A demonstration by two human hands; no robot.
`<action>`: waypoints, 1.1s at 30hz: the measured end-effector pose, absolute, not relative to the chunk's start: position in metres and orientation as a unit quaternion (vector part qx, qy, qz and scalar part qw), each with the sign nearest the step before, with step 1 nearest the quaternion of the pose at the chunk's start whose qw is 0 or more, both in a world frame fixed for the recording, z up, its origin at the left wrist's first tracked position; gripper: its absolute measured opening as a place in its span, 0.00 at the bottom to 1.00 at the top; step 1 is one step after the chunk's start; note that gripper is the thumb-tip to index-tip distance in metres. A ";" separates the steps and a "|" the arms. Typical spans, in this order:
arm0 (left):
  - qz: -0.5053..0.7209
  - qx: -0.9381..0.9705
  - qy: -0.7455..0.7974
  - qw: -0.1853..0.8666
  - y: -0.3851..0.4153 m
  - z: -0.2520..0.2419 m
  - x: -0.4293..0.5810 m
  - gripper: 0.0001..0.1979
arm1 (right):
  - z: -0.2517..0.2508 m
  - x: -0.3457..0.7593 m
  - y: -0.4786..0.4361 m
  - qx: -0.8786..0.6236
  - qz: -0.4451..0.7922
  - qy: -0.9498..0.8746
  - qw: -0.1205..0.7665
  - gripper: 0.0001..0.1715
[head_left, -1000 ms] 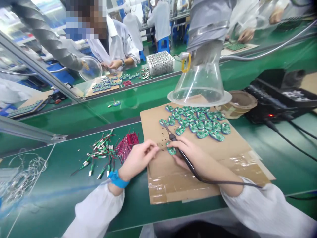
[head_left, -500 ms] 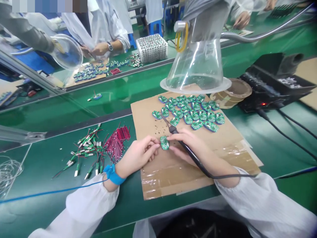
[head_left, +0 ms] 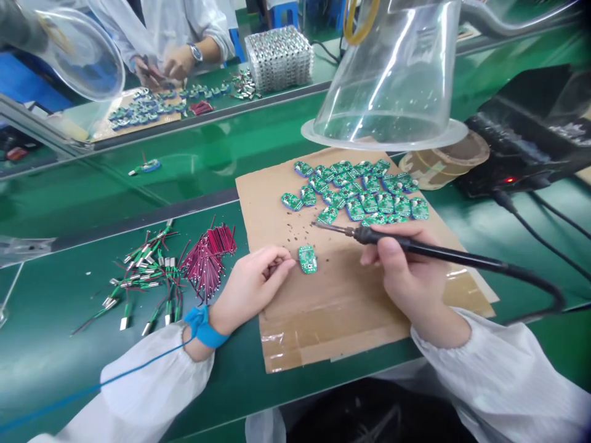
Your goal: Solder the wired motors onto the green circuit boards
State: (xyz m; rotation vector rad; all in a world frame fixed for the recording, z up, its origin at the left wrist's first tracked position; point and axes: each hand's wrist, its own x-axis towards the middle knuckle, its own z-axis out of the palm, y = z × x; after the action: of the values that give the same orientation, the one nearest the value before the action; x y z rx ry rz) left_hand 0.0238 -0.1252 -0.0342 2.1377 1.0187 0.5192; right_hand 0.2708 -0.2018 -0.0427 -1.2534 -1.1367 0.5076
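Note:
A single green circuit board (head_left: pixel 307 259) lies flat on the brown cardboard (head_left: pixel 277 227). Just left of it rests my left hand (head_left: pixel 256 280), fingers curled with thumb and fingertips together; whether anything small is between them is hidden. My right hand (head_left: pixel 406 271) grips a black soldering iron (head_left: pixel 443 249) to the right of the board. The iron's metal tip points left, above the board and near the lower edge of a group of green boards (head_left: pixel 346 191). Dark specks dot the cardboard beside the tip.
Red wires (head_left: pixel 207 261) and green-wired connectors (head_left: pixel 148 271) lie at the left. A clear fume hood (head_left: pixel 388 92) hangs over the cardboard's back. Behind a roll (head_left: pixel 443 163) stands a black box (head_left: pixel 521 141). Across the bench, another person's hands (head_left: pixel 170 66) work.
My right hand has moved right, away from the single board, and now has the iron lying across it, tip pointing left. My left hand stays beside the board. The view has shifted slightly.

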 end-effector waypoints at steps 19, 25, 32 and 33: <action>0.168 0.846 0.353 0.363 -0.128 -0.030 0.027 0.07 | -0.046 0.280 -0.207 -0.495 0.276 -0.601 0.563 0.04; 0.169 0.842 0.360 0.365 -0.127 -0.029 0.028 0.08 | -0.050 0.282 -0.210 -0.495 0.293 -0.603 0.554 0.04; 0.168 0.838 0.363 0.371 -0.127 -0.028 0.029 0.08 | -0.051 0.282 -0.210 -0.492 0.293 -0.617 0.540 0.05; 0.169 0.838 0.363 0.371 -0.127 -0.028 0.029 0.08 | -0.050 0.282 -0.210 -0.491 0.290 -0.621 0.538 0.05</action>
State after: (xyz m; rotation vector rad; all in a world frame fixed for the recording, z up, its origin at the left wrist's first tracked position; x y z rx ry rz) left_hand 0.0290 -0.1267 -0.0284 2.1493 0.9303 0.4338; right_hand 0.2821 -0.2098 -0.0503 -1.1687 -1.4773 0.6900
